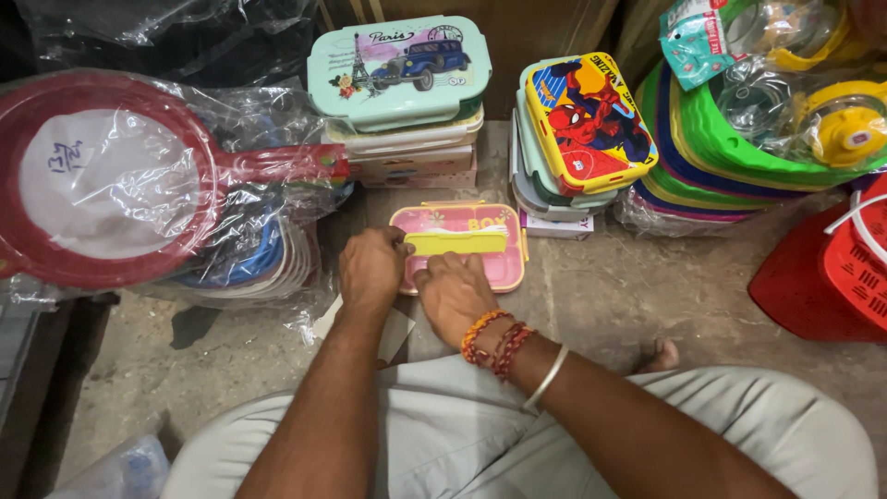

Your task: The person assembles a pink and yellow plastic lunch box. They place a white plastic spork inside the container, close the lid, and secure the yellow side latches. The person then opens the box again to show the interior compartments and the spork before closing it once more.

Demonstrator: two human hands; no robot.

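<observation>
1. Nearest the camera: the person's lap in light grey trousers (443, 434), with both forearms extending forward over it.
2. The right wrist carries red and orange thread bands (494, 340) and a metal bangle (545, 377).
3. The right hand (453, 294) rests on the near edge of the pink lunch box (504, 268); its fingers are curled down against the box, pressing rather than enclosing it.
4. The left hand (371, 268) is at the left end of the box; its fingers are closed around the end of the yellow inner tray (457, 242), which lies across the box top.
5. The pink lunch box sits flat on the concrete floor (628, 296), directly ahead of the lap, between the two hands.
6. Left of the box: a red round sieve (185, 166) wrapped in clear plastic, lying on stacked plates.
7. Behind the box: a stack of mint-green lunch boxes (397, 74) with a car picture on the lid.
8. Right of that stack: a yellow-rimmed lunch box (587, 115) with a cartoon hero, tilted on a second stack.
9. Far right: green and blue nested trays (730, 148) in plastic, and a red basket (832, 277).
</observation>
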